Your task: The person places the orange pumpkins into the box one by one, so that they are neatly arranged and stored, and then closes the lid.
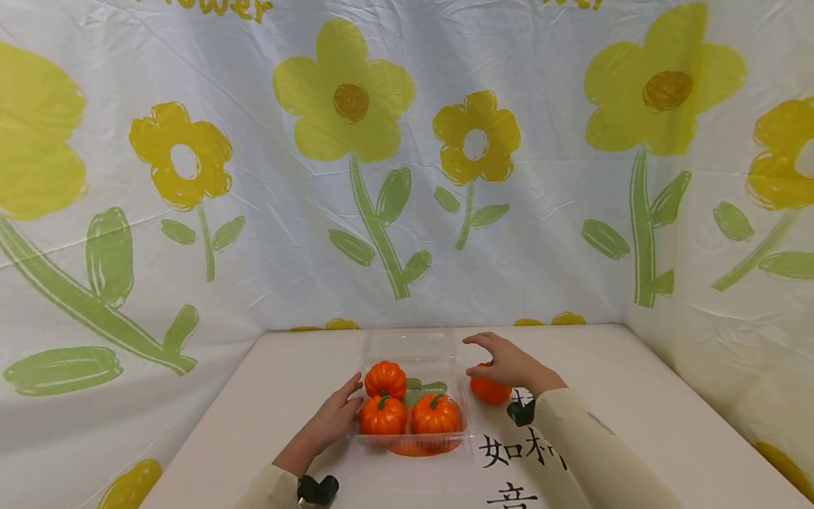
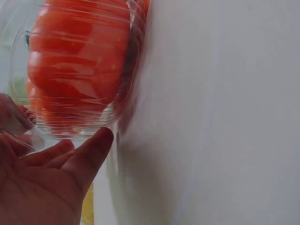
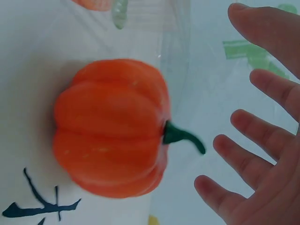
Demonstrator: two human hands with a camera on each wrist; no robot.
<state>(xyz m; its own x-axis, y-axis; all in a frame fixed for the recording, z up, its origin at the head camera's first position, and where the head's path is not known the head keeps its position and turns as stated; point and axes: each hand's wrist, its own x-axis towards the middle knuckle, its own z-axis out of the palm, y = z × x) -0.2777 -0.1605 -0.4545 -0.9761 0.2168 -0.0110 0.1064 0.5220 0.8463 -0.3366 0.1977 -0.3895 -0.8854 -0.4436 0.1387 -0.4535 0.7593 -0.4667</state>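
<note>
A clear plastic clamshell box (image 1: pixel 467 424) holds three small orange toy pumpkins: one at back left (image 1: pixel 385 379), one at front left (image 1: pixel 383 416) and one at front right (image 1: pixel 436 414). My left hand (image 1: pixel 337 416) rests against the box's left side, its fingers (image 2: pixel 89 157) fairly straight along the ribbed wall; the clear rim partly covers them. Right of the box, another pumpkin (image 3: pixel 112 129) with a curved green stem sits on the table. Over it hovers my right hand (image 1: pixel 505 364), fingers spread and apart from the stem in the right wrist view.
The box's clear lid (image 1: pixel 410 346) lies folded back toward the rear. Black written characters (image 1: pixel 502 450) and an orange print mark the pale table (image 1: pixel 591 367). Flower-printed cloth (image 1: pixel 407 212) hangs behind and at both sides.
</note>
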